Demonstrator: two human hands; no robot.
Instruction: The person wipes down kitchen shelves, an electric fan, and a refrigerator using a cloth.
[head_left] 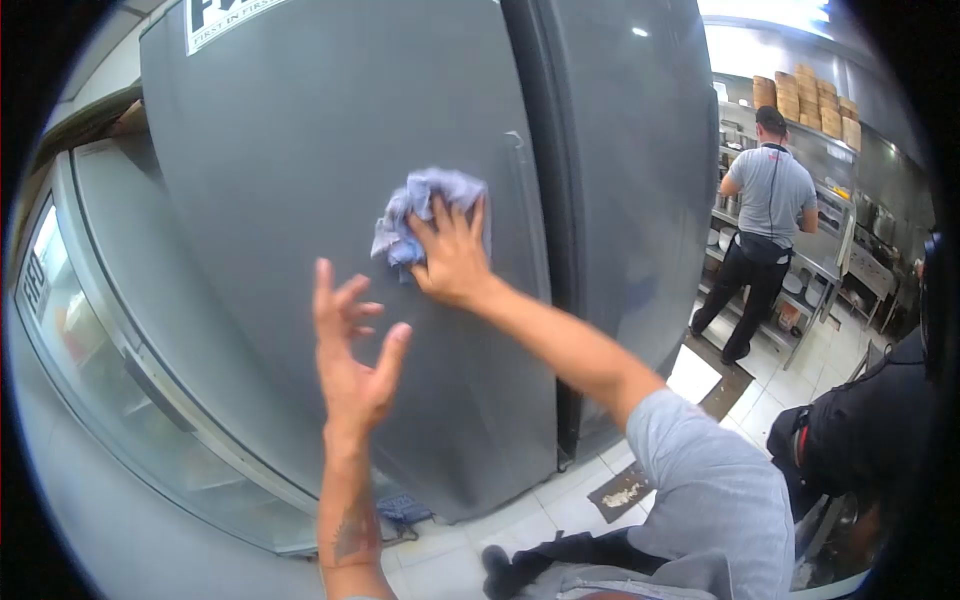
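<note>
A crumpled pale blue-purple cloth (400, 225) lies pressed against the large grey door (300, 130). My right hand (455, 250) is on it, palm to the door, fingers spread over the cloth and pinning it flat. Left of and below the cloth, my left hand (355, 345) is raised in the air in front of the door with its fingers apart and nothing in it. A dark vertical gap separates this door from a second grey door (640, 180) on the right.
At the left stands a glass-fronted fridge (130, 380). A person (775, 190) in a grey shirt faces metal shelves with bamboo steamers (805, 95). A person in dark clothes (860, 430) is close at the lower right. Mats (620, 492) lie on the tiled floor.
</note>
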